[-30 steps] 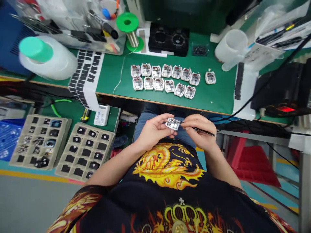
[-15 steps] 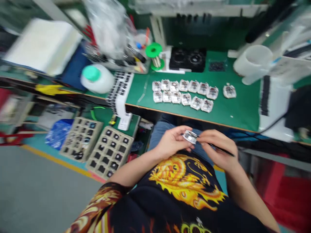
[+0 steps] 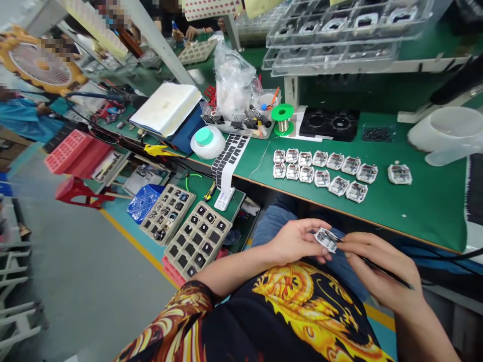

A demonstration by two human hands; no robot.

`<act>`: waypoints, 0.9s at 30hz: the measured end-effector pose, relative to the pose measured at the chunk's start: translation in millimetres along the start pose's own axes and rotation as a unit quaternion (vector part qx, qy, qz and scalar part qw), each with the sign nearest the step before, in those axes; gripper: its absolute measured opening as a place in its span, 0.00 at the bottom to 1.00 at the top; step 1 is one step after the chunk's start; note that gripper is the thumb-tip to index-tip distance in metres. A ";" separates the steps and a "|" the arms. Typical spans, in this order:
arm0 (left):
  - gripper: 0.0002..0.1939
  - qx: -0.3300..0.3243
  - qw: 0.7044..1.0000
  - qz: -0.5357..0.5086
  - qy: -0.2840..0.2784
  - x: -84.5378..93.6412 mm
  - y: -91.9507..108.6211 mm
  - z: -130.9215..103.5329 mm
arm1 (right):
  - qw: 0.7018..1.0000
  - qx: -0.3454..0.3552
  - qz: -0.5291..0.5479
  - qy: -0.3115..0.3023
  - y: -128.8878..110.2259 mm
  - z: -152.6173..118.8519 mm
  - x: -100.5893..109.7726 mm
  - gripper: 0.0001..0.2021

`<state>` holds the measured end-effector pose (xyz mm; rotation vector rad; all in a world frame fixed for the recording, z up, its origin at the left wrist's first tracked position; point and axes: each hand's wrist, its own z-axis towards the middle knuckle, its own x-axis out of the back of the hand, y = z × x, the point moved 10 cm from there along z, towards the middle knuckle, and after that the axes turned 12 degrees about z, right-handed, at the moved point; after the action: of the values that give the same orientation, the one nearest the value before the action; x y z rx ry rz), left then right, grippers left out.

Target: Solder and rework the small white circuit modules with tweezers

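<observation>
My left hand [image 3: 292, 242] pinches a small silver watch case [image 3: 325, 240] by its edge, over my lap in front of the bench. Electronic parts show on its upturned face. My right hand [image 3: 390, 269] grips slim black tweezers [image 3: 400, 280], their tips at the right edge of that case. Whether the tips hold anything is too small to tell. Beyond my hands, two rows of similar watch cases [image 3: 322, 178] lie on the green bench [image 3: 422, 216]. One separate watch case [image 3: 400, 173] sits to their right.
A green solder spool [image 3: 282, 113], a black fixture [image 3: 329, 123] and a white jug [image 3: 445, 128] stand along the back. A white bottle [image 3: 207, 146] is at left. Below it, compartment trays [image 3: 198, 240] hold dark parts. Other people work across the bench and at far left.
The camera view has swung left and upward, so the hands and bench appear farther right and lower. Both hands keep their hold on the watch case and tweezers.
</observation>
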<state>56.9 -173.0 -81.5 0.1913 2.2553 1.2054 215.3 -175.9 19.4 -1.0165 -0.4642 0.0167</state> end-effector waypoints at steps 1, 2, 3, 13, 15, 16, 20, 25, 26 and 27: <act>0.45 0.002 1.000 -0.002 -0.002 -0.1 0.3 0.1 | 1.000 0.000 0.001 0.002 1.0 0.0 -0.1 0.11; 0.44 0.002 1.000 -0.004 -0.003 0.0 0.9 0.2 | 1.000 -0.001 0.002 0.005 2.3 -0.4 -0.2 0.11; 0.44 0.000 1.000 -0.007 -0.003 0.3 1.7 0.1 | 1.000 -0.003 0.005 0.010 3.8 -1.3 -0.4 0.11; 0.42 -0.021 0.999 -0.022 0.023 5.3 9.4 0.1 | 0.995 -0.030 0.006 0.091 15.3 -13.7 -4.1 0.12; 0.41 -0.025 0.999 -0.028 0.027 5.4 10.7 0.0 | 0.994 -0.030 0.008 0.108 15.9 -14.2 -5.8 0.12; 0.41 -0.025 0.999 -0.031 0.027 4.9 10.7 -0.2 | 0.993 -0.029 0.011 0.115 16.3 -14.3 -6.8 0.12; 0.41 -0.005 0.999 -0.039 0.010 0.1 4.9 -0.9 | 0.988 -0.028 0.025 0.149 17.8 -14.7 -6.8 0.13; 0.41 -0.019 0.999 -0.032 0.037 8.3 1.1 1.3 | 0.985 -0.047 0.043 0.162 18.7 -16.7 -1.6 0.11; 0.41 -0.028 0.998 -0.029 0.047 11.3 1.3 1.9 | 0.985 -0.054 0.048 0.159 18.6 -17.3 -1.0 0.11; 0.41 -0.037 0.998 -0.025 0.054 13.7 1.6 2.4 | 0.985 -0.062 0.052 0.154 18.6 -17.7 -1.1 0.10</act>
<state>46.6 -165.1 -87.0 0.0407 2.2891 1.2988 224.8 -180.6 -4.0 -1.1423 -0.1293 -0.0757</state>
